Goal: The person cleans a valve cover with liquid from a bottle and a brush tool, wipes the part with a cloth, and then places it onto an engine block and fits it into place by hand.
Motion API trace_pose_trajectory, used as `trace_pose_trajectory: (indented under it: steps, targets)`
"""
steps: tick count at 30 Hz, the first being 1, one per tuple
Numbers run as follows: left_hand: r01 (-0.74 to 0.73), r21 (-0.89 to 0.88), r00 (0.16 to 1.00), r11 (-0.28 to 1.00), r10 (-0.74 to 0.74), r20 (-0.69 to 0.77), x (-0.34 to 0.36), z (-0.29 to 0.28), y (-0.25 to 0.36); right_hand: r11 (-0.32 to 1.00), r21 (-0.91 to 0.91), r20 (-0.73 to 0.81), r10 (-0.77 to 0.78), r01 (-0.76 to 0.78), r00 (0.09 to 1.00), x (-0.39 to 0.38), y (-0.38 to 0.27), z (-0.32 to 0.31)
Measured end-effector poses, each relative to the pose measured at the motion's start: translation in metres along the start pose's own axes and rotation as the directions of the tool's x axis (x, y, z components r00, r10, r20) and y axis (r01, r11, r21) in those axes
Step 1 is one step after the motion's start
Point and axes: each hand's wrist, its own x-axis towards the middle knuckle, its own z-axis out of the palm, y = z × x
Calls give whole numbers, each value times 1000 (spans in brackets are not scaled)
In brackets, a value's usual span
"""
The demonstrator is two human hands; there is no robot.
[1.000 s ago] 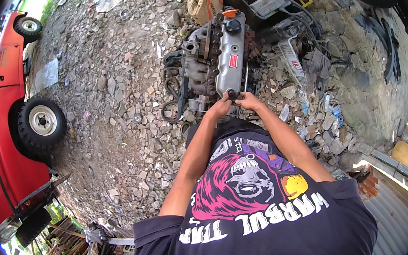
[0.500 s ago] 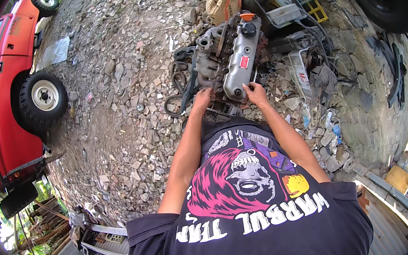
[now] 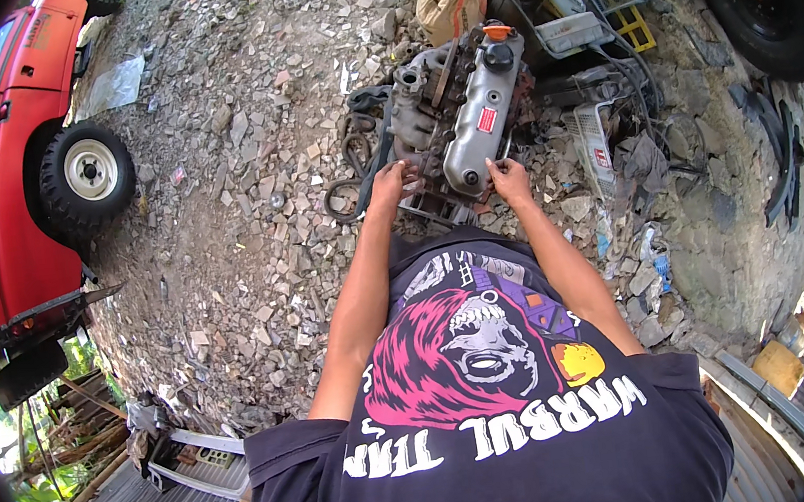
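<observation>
An engine top lies on the rubble in front of me. Its long silver valve cover point(image 3: 479, 128) has a red label, a black cap point(image 3: 499, 57) and an orange piece point(image 3: 498, 32) at the far end. Along its left side runs a rusty brown manifold point(image 3: 416, 130). My left hand point(image 3: 393, 185) is beside the manifold's near end, fingers slightly apart, nothing visible in them. At the valve cover's near right edge, my right hand point(image 3: 511, 181) has its thumb and fingertips pinched together. Whatever they grip is too small to make out.
A black belt or hose point(image 3: 342, 201) lies left of the engine. Behind it stands a brown paper sack point(image 3: 453, 2); to the right are a white crate point(image 3: 593, 145) and a grey box point(image 3: 570, 31). A red vehicle point(image 3: 4, 197) is parked at the far left.
The view has shifted slightly, so the engine appears a little further right. My left hand's fingers have loosened and moved slightly away from the valve cover. My right hand stays at its near right edge.
</observation>
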Motion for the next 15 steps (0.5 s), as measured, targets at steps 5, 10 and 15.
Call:
trace_pose_trajectory:
  steps: [5, 10, 15]
  targets:
    - [0, 121, 1000, 993, 2, -10, 6, 16, -6, 935, -253, -36, -267, 249, 963, -10, 0, -10]
    - [-162, 327, 982, 931, 120, 144, 18, 37, -37, 819, -398, 50, -430, 413, 901, -20, -8, -2]
    - [-359, 610, 933, 707, 247, 263, 21, 57, -45, 585, -583, 230, -547, 564, 805, -23, -16, 7]
